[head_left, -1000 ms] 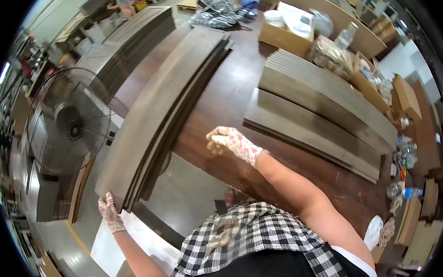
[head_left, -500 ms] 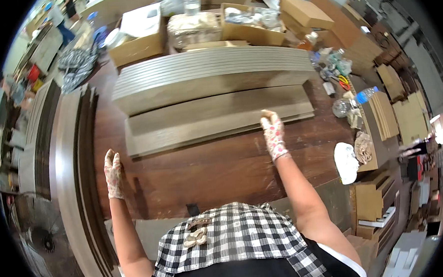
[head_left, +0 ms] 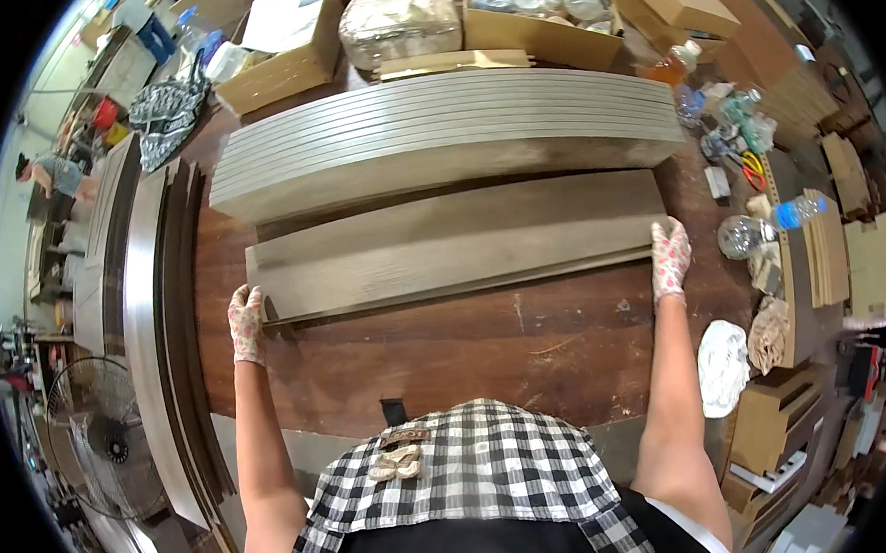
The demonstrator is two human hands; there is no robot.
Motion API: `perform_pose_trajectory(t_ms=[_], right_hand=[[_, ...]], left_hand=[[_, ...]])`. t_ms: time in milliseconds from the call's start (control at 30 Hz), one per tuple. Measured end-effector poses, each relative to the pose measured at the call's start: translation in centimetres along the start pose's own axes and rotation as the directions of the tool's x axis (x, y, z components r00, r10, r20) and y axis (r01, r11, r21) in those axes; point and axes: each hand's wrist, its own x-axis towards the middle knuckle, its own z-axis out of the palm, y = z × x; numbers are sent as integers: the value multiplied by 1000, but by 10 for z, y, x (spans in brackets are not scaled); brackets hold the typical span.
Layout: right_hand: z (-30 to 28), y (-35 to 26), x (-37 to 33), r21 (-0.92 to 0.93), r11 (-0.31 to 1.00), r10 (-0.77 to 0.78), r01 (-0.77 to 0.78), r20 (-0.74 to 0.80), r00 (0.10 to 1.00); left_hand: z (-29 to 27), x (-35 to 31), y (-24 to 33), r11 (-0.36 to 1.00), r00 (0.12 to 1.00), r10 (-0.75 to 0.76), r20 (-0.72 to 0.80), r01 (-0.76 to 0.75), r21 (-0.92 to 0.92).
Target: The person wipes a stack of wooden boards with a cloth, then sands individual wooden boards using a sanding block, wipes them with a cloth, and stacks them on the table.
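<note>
A long grey-brown wooden board (head_left: 451,238) lies across the brown worktable (head_left: 467,345), with another board edge showing beneath it. My left hand (head_left: 246,325), in a white glove with pink dots, closes on the board's near left corner. At the opposite end, my right hand (head_left: 671,262), gloved the same way, grips the near right corner. Part of the fingers of both hands is hidden against the board ends. Just behind lies a neat stack of similar boards (head_left: 444,111), their long edges facing up.
More long boards (head_left: 150,322) stand along the left side, beside a floor fan (head_left: 114,444). Cardboard boxes (head_left: 540,26) and a wrapped bundle (head_left: 400,26) line the back. Plastic bottles (head_left: 798,211), pliers (head_left: 752,170) and a white cloth (head_left: 723,367) lie at the right.
My right hand has moved right, from the board's front edge to its right end. My left hand has come in to the left corner. The view has shifted slightly.
</note>
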Motion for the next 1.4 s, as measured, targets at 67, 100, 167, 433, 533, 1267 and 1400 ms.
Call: perform_pose_trajectory(t_ms=[67, 100, 167, 433, 533, 1267, 1400], right_hand=[[-1, 19, -2, 186, 981, 52, -58, 37, 998], [-12, 12, -10, 270, 956, 90, -115, 105, 990], [-33, -1, -26, 290, 942, 126, -170, 166, 978], [-71, 23, -75, 400, 868, 221, -293, 217, 951], [-77, 35, -112, 278, 911, 271, -305, 155, 950], [-85, 118, -157, 54, 953, 300, -299, -3, 954], [-85, 114, -149, -203, 965, 175, -164, 38, 984]], left_hand=[[-7, -15, 0, 999, 999, -40, -23, 40, -18], [-10, -29, 7, 996, 996, -83, -19, 83, -13], [-29, -45, 10, 990, 990, -138, -38, 138, -6], [-56, -71, 1, 993, 998, -63, 1, 63, 101], [-50, -82, -11, 996, 998, -47, -31, 49, 74], [-57, -104, -54, 957, 990, 103, -97, -72, 281], [-57, -101, -66, 930, 981, 143, -131, -88, 356]])
